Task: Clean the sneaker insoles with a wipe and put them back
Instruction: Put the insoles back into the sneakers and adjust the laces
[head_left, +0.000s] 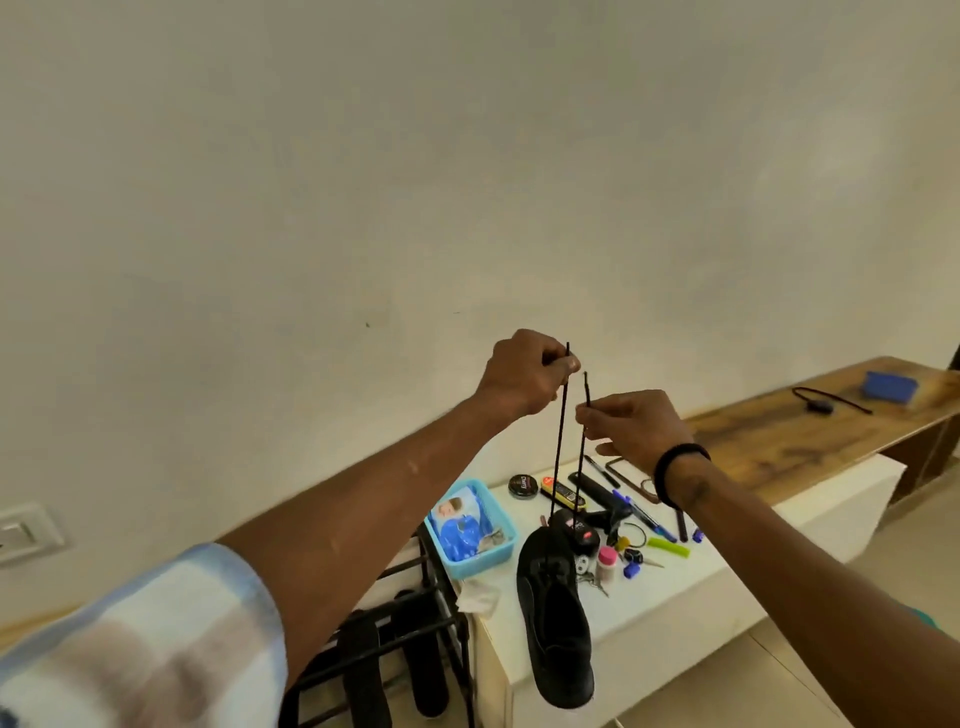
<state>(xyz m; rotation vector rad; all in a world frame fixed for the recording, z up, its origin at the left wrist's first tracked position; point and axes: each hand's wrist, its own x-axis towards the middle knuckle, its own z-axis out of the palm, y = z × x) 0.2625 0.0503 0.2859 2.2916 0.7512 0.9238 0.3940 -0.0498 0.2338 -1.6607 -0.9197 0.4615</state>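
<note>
- Sneaker (556, 613), black, hanging in the air by its laces (560, 441) in front of the white counter (727, 587), toe pointing down, heel uppermost.
- Left hand (519, 371) raised against the pale wall (363, 156), fingers curled tight, pinching one lace end between thumb and forefinger; short tip of the lace sticking up above the grip.
- Right hand (631, 428) just beside and a little lower, thumb and forefinger pinching the other lace end, remaining fingers loosely curled; black band (675, 470) round the wrist.
- Both laces running down taut from the hands to the top of the shoe.
- Two dark insoles (395, 660) lying side by side on a black rack (415, 613) left of the counter, well below the hands, apart from the shoe.
- Crumpled white wipe (475, 597) at the counter's near left corner, beside the rack.
- Light blue basket (488, 556) behind the wipe, holding a blue-and-white pack (460, 522).
- Round black polish tin (523, 486), pens (641, 514), a small pink-capped bottle (606, 564) and other small clutter spread across the counter behind the shoe.
- Wooden bench (810, 441) farther right, carrying a blue box (889, 387) and a black cord (826, 400).
- Wall switch plate (26, 532) at far left.
- Checked sleeve (130, 649) rolled up on the left arm.
</note>
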